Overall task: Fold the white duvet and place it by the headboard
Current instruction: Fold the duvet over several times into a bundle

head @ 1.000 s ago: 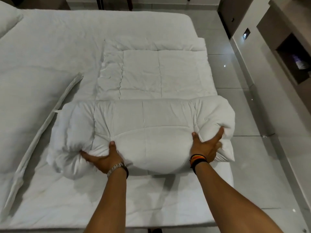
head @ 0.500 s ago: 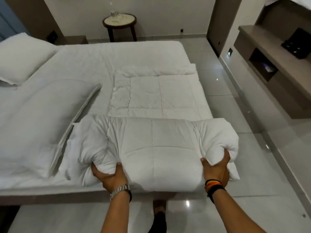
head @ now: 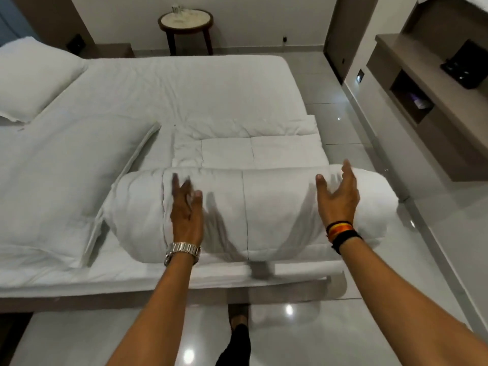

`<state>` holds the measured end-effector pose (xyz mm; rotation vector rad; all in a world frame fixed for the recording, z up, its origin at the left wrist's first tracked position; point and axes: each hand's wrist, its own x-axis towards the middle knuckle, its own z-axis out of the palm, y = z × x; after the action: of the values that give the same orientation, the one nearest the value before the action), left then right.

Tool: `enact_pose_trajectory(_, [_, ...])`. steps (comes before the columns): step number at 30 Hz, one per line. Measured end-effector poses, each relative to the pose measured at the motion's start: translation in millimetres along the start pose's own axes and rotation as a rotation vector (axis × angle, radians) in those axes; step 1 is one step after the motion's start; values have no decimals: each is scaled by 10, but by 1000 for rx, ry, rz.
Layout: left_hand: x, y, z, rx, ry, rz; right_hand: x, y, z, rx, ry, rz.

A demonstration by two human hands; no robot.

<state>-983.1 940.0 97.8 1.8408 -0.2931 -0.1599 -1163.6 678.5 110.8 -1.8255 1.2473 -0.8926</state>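
Head view: white bed (head: 184, 83), glossy tiled floor (head: 330, 96).

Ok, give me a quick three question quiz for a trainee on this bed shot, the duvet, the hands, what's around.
1. True or false: both hands are gripping the rolled white duvet.
2. Multiple choice: where does the pillow lie? A) on the floor B) at the far left of the bed C) on the round side table
3. Fill in: the left hand has a metal ___ on its wrist, while the right hand has dark and coloured bands.

Key:
1. False: both hands are open, fingers spread, over the roll.
2. B
3. watch
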Motion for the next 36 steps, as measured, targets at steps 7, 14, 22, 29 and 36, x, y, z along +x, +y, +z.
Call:
enact_pose_trajectory(7, [1573, -512, 706, 570, -254, 244, 445, 404, 1466, -567, -206, -229])
enact_pose_trajectory(14, [1625, -1016, 999, 1034, -53, 232, 1162, 431, 2033, -780, -212, -109])
enact_pose_trajectory(22, [2007, -1620, 1370, 1206, -207, 41, 1104, 1055, 2521, -969, -391, 75])
enact_pose_trajectory(29, [1427, -1282, 1021, 968, -96, -34, 616, 935, 1784, -725, -306, 171])
enact_pose_trajectory(36, [316, -1101, 1093, -8, 264, -764, -172, 1043, 1186, 54, -52, 853])
